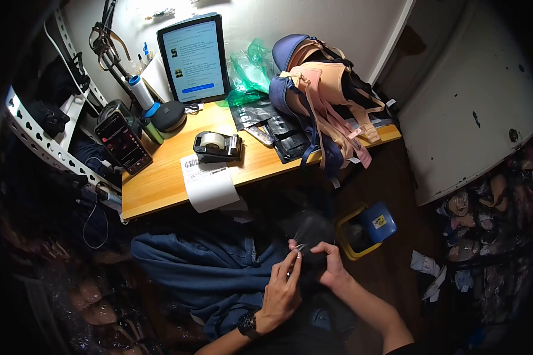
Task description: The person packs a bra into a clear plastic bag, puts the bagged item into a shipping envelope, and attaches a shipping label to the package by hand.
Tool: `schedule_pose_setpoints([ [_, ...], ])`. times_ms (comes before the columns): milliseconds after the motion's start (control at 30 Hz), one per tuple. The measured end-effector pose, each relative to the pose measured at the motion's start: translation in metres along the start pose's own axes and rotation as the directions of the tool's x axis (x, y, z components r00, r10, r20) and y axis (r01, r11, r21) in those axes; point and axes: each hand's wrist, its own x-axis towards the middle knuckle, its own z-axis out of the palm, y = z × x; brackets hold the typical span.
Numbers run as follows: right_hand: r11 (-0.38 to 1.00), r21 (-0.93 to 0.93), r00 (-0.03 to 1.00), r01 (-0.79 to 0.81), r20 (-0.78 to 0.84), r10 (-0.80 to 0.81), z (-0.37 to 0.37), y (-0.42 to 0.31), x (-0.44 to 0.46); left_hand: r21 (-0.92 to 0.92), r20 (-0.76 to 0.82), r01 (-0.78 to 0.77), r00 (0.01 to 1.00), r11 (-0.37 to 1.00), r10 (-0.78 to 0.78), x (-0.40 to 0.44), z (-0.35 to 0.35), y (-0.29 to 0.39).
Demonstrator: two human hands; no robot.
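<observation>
My left hand (282,291), with a black watch (247,323) at its wrist, is above my lap. Its fingers are pinched together around a small shiny piece (300,247) that is too small to name. Close beside it, my right hand (333,265) has its thumb stretched toward the left fingertips, and its other fingers curl in against dark material. That dark, slightly glossy material (307,226) looks like a black plastic bag, but its outline blurs into the shadow. Blue jeans (195,269) lie under and left of my hands.
On the wooden desk (160,189) are a tape dispenser (217,147), a curling printed label (210,186), a tablet (193,59), a phone (123,142), green plastic (249,68) and stacked bras (320,89). A blue-and-yellow bin (378,222) stands right of my hands.
</observation>
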Motion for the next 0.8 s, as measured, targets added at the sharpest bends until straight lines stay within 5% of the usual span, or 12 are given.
schedule_pose_setpoints([
  [100,0.998,0.045,0.997,0.034,0.072,-0.037,0.004,0.003,0.006,-0.016,-0.041,-0.018,0.999,1.0,0.017,-0.002,-0.008,0.002],
  [133,0.904,-0.428,0.999,-0.017,-0.034,0.002,-0.002,0.001,0.011,-0.027,-0.06,-0.031,0.998,0.999,0.03,-0.003,-0.011,0.002],
  [167,0.599,-0.794,0.989,-0.108,-0.146,-0.015,-0.009,-0.003,0.016,-0.028,-0.06,-0.036,0.998,0.999,0.034,-0.002,-0.013,0.001],
  [200,0.157,-0.962,0.968,-0.224,-0.239,-0.081,-0.014,-0.007,0.016,-0.023,-0.088,-0.027,0.996,0.999,0.024,-0.002,-0.016,-0.001],
  [233,0.154,-0.962,0.967,-0.225,-0.239,-0.082,-0.02,-0.008,0.01,-0.02,-0.117,-0.015,0.993,1.0,0.013,-0.002,-0.018,-0.002],
  [333,-0.298,-0.926,0.921,0.233,0.309,-0.238,-0.038,-0.005,-0.025,-0.011,-0.169,0.012,0.985,1.0,-0.014,-0.001,-0.026,-0.004],
  [467,-0.047,-0.98,0.863,0.193,0.192,-0.467,-0.007,-0.024,-0.062,-0.015,-0.186,0.028,0.982,0.999,-0.031,0.003,-0.034,-0.004],
  [500,-0.412,-0.897,0.546,0.16,0.428,-0.72,-0.001,-0.027,-0.052,-0.033,-0.19,0.035,0.981,0.999,-0.041,0.004,-0.035,-0.004],
  [567,-0.684,-0.728,0.139,-0.045,0.673,-0.726,-0.011,-0.036,-0.034,-0.048,-0.195,0.033,0.98,0.998,-0.042,0.008,-0.038,-0.006],
  [633,-0.265,-0.92,0.541,0.288,0.385,-0.748,-0.035,-0.053,-0.017,-0.019,-0.195,-0.021,0.981,1.0,0.017,0.016,-0.044,-0.013],
  [733,-0.165,-0.92,0.561,0.356,0.352,-0.75,-0.002,-0.096,-0.021,0.058,-0.242,-0.074,0.966,0.996,0.085,0.048,-0.06,-0.027],
  [800,-0.229,-0.905,0.503,0.358,0.394,-0.769,0.025,-0.103,-0.04,0.119,-0.289,-0.119,0.946,0.986,0.149,0.065,-0.074,-0.028],
])
